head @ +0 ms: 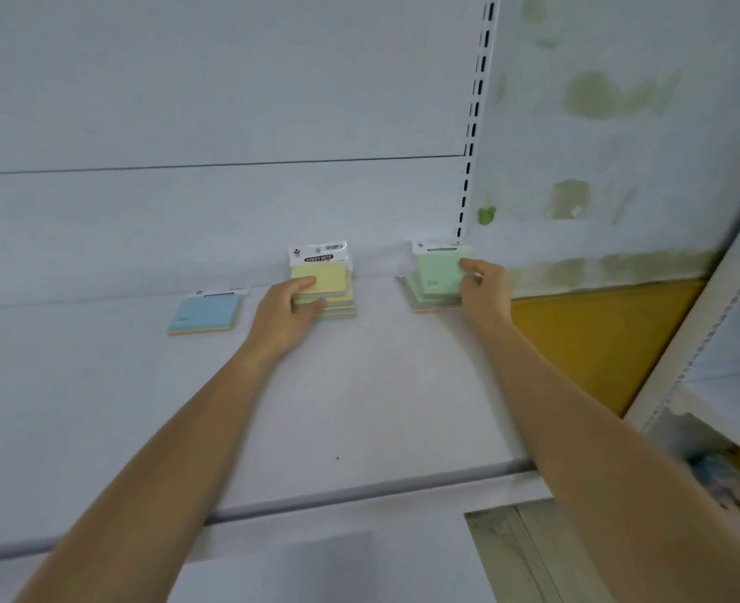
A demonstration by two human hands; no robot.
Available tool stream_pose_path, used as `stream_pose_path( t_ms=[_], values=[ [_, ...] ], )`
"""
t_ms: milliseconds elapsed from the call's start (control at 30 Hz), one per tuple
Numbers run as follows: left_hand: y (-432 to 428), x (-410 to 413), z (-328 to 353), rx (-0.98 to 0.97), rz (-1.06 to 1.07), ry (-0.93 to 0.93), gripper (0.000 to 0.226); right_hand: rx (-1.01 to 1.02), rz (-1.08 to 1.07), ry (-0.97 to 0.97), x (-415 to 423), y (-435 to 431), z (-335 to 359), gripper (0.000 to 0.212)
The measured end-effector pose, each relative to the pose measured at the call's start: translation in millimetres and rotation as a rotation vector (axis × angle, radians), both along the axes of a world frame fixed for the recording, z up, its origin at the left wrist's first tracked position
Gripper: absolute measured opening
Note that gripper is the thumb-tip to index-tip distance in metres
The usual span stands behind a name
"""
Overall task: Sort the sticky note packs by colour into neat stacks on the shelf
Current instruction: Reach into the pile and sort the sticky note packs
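Three lots of sticky note packs lie at the back of a white shelf (359, 406). A blue-topped pack (206, 314) lies alone at the left. In the middle is a stack with a yellow pack (320, 278) on top, its header card reading "STICKY NOTE". My left hand (287, 309) grips this yellow stack from its left side, thumb on top. At the right is a green-topped stack (438, 280), slightly fanned. My right hand (486, 287) holds that stack at its right edge, fingers on the top pack.
The white back panel (229, 124) rises behind the packs, with a slotted upright (468, 167) at the right. A stained wall and a yellow panel (586, 337) lie beyond. Another white shelving unit (708, 363) stands at the far right.
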State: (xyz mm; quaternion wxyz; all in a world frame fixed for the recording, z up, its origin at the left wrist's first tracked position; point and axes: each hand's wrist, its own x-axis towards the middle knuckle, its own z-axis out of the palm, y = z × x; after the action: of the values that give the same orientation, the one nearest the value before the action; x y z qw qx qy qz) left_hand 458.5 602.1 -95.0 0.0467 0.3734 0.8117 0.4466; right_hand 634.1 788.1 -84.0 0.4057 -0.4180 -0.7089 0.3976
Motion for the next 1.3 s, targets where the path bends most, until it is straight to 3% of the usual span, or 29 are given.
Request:
stream_pose_path(
  t_ms=[233, 533, 733, 833, 967, 1100, 1300],
  values=[
    [-1, 4, 0, -0.018, 0.017, 0.090, 0.042, 0.127, 0.041, -0.214, -4, -6, -1, 0.033],
    [1, 0, -2, -0.016, 0.002, 0.110, 0.041, 0.136, 0.125, -0.298, -5, -5, -5, 0.036],
    [-3, 5, 2, -0.036, 0.066, 0.211, 0.054, 0.413, 0.074, -0.310, -6, -22, 4, 0.039],
    [-20, 7, 13, -0.120, 0.105, 0.398, 0.050, 0.728, 0.190, -0.300, -19, -49, 10, 0.037],
    [-63, -11, 42, -0.228, 0.168, 0.624, 0.045, 0.889, 0.549, -0.478, -51, -111, 15, 0.039],
    [-144, -50, 67, -0.317, 0.278, 0.709, 0.043, 0.917, 0.830, -0.591, -101, -185, 23, 0.040],
    [-310, -109, 75, -0.454, 0.467, 0.638, 0.043, 0.843, 1.083, -0.616, -186, -329, 29, 0.045]
  ],
)
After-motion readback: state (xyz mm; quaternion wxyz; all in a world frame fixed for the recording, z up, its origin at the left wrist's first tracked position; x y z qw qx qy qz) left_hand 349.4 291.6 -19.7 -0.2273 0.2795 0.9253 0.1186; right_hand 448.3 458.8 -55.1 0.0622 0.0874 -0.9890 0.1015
